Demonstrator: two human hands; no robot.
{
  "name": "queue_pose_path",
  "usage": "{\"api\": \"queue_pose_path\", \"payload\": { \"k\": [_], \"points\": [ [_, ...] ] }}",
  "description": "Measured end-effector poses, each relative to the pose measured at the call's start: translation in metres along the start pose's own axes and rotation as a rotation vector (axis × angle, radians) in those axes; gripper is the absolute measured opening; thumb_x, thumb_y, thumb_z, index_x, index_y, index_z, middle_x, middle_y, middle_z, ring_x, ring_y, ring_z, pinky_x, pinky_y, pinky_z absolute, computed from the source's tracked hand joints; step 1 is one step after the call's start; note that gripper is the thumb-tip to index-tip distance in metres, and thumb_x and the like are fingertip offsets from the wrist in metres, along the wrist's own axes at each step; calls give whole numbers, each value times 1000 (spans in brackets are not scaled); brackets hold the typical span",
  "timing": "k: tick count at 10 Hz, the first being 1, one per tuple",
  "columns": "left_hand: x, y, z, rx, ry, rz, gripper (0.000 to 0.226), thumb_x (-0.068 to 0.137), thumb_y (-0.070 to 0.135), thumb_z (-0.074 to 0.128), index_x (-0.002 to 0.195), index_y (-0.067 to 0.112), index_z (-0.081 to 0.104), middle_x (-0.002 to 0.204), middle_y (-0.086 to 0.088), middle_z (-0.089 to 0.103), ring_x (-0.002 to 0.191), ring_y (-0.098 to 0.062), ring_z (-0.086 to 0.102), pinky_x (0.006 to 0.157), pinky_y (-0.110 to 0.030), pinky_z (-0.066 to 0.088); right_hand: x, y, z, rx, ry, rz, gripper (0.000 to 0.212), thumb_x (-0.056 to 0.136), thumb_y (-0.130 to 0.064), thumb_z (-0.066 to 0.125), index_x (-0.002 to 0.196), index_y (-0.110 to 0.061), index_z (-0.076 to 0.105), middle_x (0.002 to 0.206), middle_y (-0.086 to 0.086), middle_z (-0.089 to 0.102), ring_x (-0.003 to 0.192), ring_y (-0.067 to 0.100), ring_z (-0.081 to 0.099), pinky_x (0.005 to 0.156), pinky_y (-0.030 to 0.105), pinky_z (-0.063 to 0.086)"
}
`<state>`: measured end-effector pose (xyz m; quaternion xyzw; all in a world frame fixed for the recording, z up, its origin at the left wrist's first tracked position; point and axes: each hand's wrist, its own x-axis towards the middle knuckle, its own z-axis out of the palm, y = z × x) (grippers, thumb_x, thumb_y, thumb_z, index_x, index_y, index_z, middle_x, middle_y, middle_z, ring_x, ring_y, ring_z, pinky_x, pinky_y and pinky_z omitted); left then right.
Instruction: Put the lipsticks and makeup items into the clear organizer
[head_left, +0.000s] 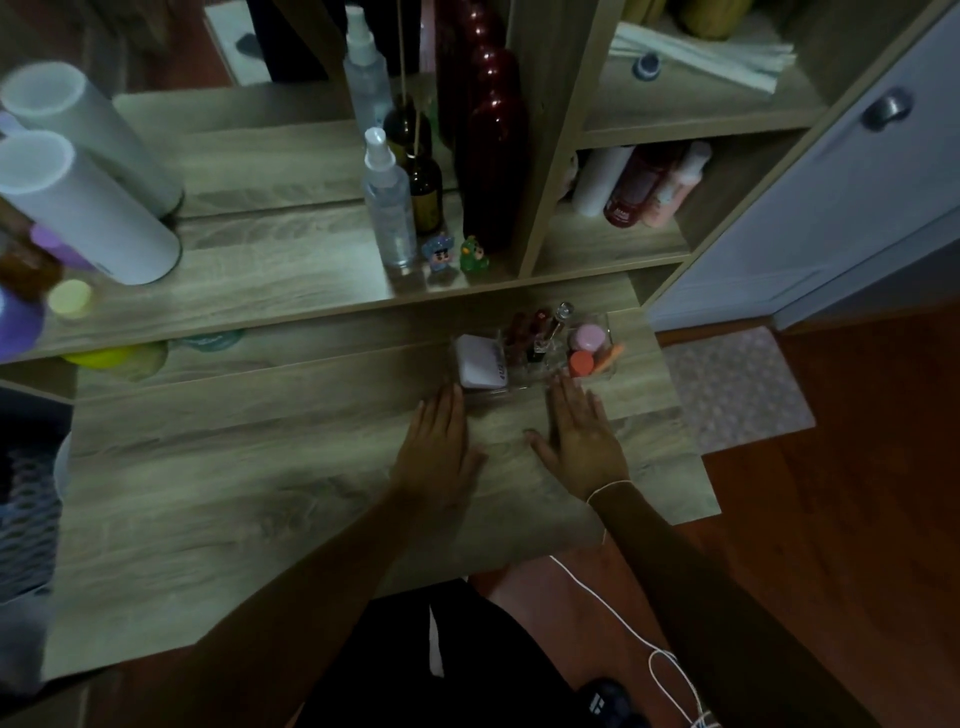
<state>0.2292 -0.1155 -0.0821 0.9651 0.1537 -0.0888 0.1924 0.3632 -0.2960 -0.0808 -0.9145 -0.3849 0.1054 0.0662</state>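
Note:
The clear organizer (605, 370) stands on the wooden desk (260, 493), toward its far right. Inside it I see a white compact case (480, 362), several dark red lipsticks (524, 330), a glass-capped tube (561, 314), a pink jar (588, 336), an orange-red jar (581, 362) and an orange stick (609, 356). My left hand (439, 454) lies flat on the desk, fingertips just short of the organizer's front left. My right hand (582, 439) lies flat too, fingertips touching the organizer's front edge. Both hands hold nothing.
A raised shelf behind holds a clear spray bottle (387, 208), an amber diffuser bottle (423, 189), a dark red vase (493, 145), two small figurines (457, 254) and white cylinders (83, 208). Side shelves with bottles (644, 182) stand right. A pink mat (737, 387) lies on the floor.

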Motion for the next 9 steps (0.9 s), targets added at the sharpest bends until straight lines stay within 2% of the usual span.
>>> {"api": "queue_pose_path", "payload": {
  "k": [5, 7, 9],
  "points": [
    [4, 2, 0, 9, 14, 9, 76, 97, 47, 32, 149, 0, 3, 159, -21, 10, 148, -31, 11, 122, -41, 3, 6, 1, -4, 36, -11, 20, 78, 94, -55, 39, 150, -8, 14, 159, 14, 17, 148, 25, 16, 122, 46, 13],
    [0, 1, -6, 28, -14, -10, 75, 98, 48, 29, 150, 1, 0, 161, -19, 3, 149, -29, 5, 121, -39, 0, -5, -3, -2, 50, -43, 58, 80, 94, -54, 39, 151, -9, 6, 161, 13, 8, 149, 24, 7, 122, 45, 11],
    [-15, 1, -16, 39, -20, 5, 78, 98, 48, 34, 149, 2, -2, 161, -19, -3, 149, -27, 1, 121, -40, 1, -33, -19, 12, 60, -38, 149, 82, 94, -55, 37, 151, -8, 1, 161, 13, 8, 149, 26, 9, 122, 45, 12]
  ]
}}
